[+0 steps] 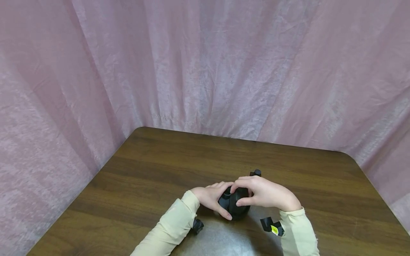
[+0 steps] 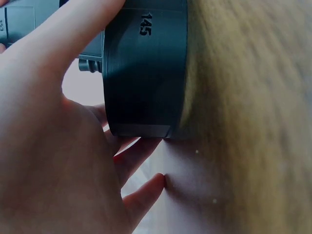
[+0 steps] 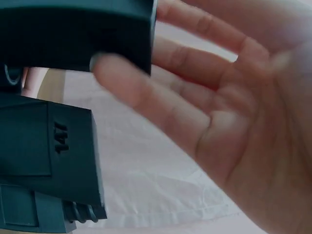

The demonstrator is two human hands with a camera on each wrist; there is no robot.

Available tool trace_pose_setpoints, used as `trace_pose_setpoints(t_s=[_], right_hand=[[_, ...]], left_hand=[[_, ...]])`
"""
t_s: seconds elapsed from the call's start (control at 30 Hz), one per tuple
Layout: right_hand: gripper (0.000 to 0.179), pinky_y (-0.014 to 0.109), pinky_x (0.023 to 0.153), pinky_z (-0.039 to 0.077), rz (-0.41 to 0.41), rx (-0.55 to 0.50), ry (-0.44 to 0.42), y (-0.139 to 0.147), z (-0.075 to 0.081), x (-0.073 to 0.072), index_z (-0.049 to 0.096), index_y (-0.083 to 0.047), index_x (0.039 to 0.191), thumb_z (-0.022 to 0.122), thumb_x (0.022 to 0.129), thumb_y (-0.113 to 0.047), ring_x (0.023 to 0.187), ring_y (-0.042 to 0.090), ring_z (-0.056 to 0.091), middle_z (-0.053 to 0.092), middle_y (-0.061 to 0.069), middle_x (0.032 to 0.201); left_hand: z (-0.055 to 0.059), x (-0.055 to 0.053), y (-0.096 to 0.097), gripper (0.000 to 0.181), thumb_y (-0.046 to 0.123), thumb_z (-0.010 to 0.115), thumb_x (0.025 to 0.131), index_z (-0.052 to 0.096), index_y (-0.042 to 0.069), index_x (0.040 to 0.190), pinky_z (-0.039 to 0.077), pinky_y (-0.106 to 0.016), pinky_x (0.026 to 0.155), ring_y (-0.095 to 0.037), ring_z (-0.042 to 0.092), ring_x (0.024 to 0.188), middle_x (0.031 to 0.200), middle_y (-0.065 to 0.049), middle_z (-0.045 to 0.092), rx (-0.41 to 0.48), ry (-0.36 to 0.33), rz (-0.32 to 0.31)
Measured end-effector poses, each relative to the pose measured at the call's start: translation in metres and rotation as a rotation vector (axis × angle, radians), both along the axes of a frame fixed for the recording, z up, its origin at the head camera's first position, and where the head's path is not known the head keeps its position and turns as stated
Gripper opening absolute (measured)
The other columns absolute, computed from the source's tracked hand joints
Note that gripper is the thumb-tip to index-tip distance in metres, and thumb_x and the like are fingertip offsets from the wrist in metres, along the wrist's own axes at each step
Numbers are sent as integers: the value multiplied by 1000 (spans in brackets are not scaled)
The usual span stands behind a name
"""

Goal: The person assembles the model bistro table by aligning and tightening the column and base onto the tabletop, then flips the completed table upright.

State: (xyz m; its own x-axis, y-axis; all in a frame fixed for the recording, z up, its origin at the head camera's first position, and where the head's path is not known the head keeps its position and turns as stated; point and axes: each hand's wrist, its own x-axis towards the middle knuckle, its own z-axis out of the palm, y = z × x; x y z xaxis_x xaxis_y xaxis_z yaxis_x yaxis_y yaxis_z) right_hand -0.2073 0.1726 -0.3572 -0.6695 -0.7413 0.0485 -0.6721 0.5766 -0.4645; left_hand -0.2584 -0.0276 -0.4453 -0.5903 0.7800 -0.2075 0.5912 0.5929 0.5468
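Note:
A black plastic assembly of numbered parts [image 1: 239,203] stands on the table in front of me. My left hand [image 1: 213,196] holds it from the left, thumb on the near side and fingers behind. In the left wrist view its curved part marked 145 [image 2: 146,73] sits low against the tabletop. From the right, my right hand [image 1: 267,192] pinches an upper black block [image 3: 78,39] between thumb and fingers. Below that block, the right wrist view has a part marked 147 [image 3: 48,141], with ribbed ends under it. How the parts join is partly hidden.
A small black piece [image 1: 256,173] shows just behind my right hand; I cannot tell whether it is attached. Black wrist devices [image 1: 197,226] hang at both sleeves. The wooden table [image 1: 153,153] ends at a pink curtain [image 1: 205,71].

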Motion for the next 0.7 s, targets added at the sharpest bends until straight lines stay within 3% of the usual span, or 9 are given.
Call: trace_pose_setpoints(t_s=[0.27, 0.33, 0.53, 0.7], right_hand=[[43, 21, 76, 50, 3, -40, -186, 4, -1, -1, 52, -18, 119, 68, 79, -18, 100, 9, 55, 54, -4, 115], [48, 21, 77, 50, -7, -32, -217, 6, -2, -1, 50, -16, 123, 67, 79, -13, 99, 9, 57, 52, -3, 118], [53, 18, 76, 49, 14, -11, -191, 11, -3, -1, 48, -12, 128, 64, 79, -1, 93, 12, 61, 53, 2, 116], [43, 17, 70, 48, -11, 23, -80, 14, -2, -2, 54, -10, 121, 65, 79, -6, 81, 5, 57, 57, 0, 105]], left_hand=[[0, 1, 0, 92, 56, 71, 64, 23, 28, 137, 35, -32, 97, -9, 39, 118, 133, 6, 38, 8, 27, -2], [0, 1, 0, 93, 58, 70, 64, 21, 28, 138, 35, -32, 97, -9, 40, 117, 133, 6, 38, 0, 32, 0], [0, 1, 0, 94, 58, 70, 64, 19, 29, 139, 36, -33, 96, -11, 41, 116, 132, 5, 39, -16, 13, 16], [1, 0, 1, 94, 56, 71, 65, 19, 29, 139, 37, -32, 94, -11, 41, 114, 132, 4, 39, -16, -4, 13]])
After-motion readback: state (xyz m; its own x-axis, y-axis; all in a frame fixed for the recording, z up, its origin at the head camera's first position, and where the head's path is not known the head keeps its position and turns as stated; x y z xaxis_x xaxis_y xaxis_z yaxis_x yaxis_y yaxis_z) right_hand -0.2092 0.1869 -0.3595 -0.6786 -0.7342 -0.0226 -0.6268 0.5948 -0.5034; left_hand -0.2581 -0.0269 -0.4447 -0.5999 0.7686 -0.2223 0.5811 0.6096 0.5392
